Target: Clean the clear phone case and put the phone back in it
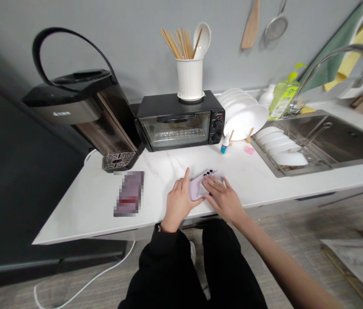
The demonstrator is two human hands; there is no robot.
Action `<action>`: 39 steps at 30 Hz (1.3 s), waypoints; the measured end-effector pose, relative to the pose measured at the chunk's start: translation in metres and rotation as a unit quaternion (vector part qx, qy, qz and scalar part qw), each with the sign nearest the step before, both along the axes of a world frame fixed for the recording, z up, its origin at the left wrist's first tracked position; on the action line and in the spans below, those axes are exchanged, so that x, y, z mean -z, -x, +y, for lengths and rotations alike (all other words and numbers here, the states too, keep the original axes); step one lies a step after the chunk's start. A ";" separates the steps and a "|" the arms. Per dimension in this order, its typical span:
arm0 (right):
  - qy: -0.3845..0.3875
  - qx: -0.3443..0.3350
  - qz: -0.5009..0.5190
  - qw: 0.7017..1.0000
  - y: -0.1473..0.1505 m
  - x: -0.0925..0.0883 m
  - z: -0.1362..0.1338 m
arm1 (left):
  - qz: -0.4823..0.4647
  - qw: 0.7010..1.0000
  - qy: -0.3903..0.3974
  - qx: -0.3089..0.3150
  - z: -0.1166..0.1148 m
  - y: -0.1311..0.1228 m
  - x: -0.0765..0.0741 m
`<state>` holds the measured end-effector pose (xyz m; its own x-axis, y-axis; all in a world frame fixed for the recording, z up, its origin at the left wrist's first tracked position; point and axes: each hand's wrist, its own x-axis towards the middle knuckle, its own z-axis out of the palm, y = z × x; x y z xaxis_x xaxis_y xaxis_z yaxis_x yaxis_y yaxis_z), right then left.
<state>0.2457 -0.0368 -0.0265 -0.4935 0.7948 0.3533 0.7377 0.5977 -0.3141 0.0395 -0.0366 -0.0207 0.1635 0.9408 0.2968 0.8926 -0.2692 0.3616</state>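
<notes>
A lilac smartphone (195, 189) lies on the white countertop with its back and camera lenses facing up. My left hand (179, 201) braces its left side and lower edge, thumb along the bottom and index finger stretched forward. Over the phone's right part lies my right hand (225, 200), its fingers flat and pressing down. A thin whitish sheet (219, 175), tissue or cloth, shows around those fingers; most of it is hidden. Behind the hands stands a small bottle with a blue label (224, 146), and a pink packet (249, 150) lies to its right.
A black toaster oven (175, 124) carries a white cup (190, 77) of chopsticks. To the left are a water dispenser (91, 116) and a blurred-out purple item (129, 194). White plates (249, 118) and a sink (345, 141) with bowls are on the right.
</notes>
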 end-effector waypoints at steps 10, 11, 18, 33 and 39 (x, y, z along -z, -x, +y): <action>0.017 -0.072 0.019 0.997 0.047 -0.001 -0.021 | 0.018 1.000 0.009 0.007 -0.001 0.004 0.002; 0.018 -0.072 0.018 0.997 0.041 -0.001 -0.023 | 0.012 1.000 0.010 0.009 -0.001 0.004 0.001; 0.000 0.057 -0.011 0.998 0.002 -0.001 0.018 | -0.006 1.000 -0.005 -0.001 0.000 -0.001 -0.002; -0.002 0.033 -0.002 0.999 0.001 0.001 0.009 | -0.008 1.000 -0.004 -0.002 -0.001 0.000 -0.001; 0.021 -0.095 0.026 0.995 0.040 -0.003 -0.021 | 0.006 1.000 0.019 0.011 -0.002 0.003 -0.001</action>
<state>0.2058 -0.0575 -0.0237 -0.6182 0.7031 0.3513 0.5942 0.7107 -0.3766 0.0368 -0.0386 -0.0194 0.1884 0.9473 0.2589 0.8910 -0.2758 0.3606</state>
